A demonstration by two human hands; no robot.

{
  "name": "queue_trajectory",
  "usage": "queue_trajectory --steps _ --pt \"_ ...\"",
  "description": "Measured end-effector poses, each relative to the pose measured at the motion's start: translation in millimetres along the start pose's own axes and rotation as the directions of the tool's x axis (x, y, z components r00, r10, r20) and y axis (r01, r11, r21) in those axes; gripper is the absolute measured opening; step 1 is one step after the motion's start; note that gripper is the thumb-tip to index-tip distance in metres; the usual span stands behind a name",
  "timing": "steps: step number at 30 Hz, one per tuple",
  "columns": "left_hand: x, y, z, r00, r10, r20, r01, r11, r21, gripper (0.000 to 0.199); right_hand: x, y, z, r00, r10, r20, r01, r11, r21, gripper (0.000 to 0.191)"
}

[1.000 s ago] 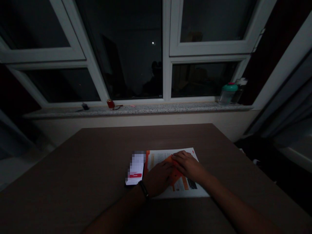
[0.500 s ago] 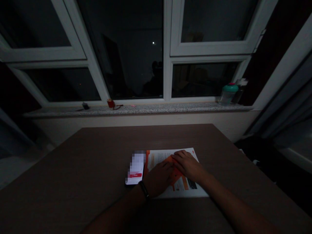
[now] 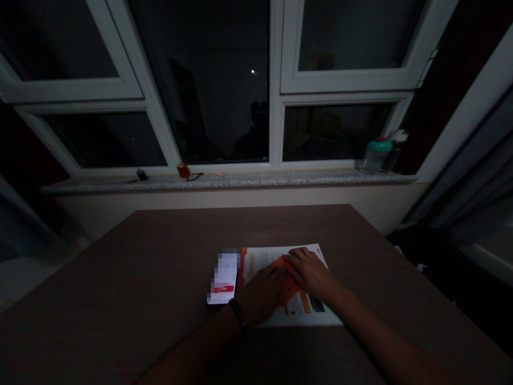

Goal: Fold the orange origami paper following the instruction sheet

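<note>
One left hand [image 3: 262, 295]: touching orange paper [image 3: 293, 287]; can't tell grip.
Right hand [image 3: 311, 274]: touching too; can't tell grip.
Orange paper: lying on booklet [image 3: 312, 320], under both hands.

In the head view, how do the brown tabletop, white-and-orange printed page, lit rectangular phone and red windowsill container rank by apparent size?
Largest: brown tabletop
Then: printed page, partly covered
Then: lit phone
Smallest: red container

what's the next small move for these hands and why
Perhaps slide the right hand along the orange paper while the left hand steadies it, since both hands rest over it and it lies on a printed page.
</note>
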State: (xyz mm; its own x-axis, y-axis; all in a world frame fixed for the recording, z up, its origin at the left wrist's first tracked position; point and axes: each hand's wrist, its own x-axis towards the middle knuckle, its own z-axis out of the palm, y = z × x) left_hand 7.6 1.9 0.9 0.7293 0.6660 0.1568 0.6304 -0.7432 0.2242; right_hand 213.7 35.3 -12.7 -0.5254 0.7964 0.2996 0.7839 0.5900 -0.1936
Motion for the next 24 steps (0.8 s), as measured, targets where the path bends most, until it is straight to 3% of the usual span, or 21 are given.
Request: queue_trajectory --steps 24 --pt "0.8 -2.0 3.1 0.999 0.040 -0.022 -0.040 0.999 0.004 0.028 0.2 0.4 2.1 1.000 0.012 0.017 -0.013 1.000 0.010 0.038"
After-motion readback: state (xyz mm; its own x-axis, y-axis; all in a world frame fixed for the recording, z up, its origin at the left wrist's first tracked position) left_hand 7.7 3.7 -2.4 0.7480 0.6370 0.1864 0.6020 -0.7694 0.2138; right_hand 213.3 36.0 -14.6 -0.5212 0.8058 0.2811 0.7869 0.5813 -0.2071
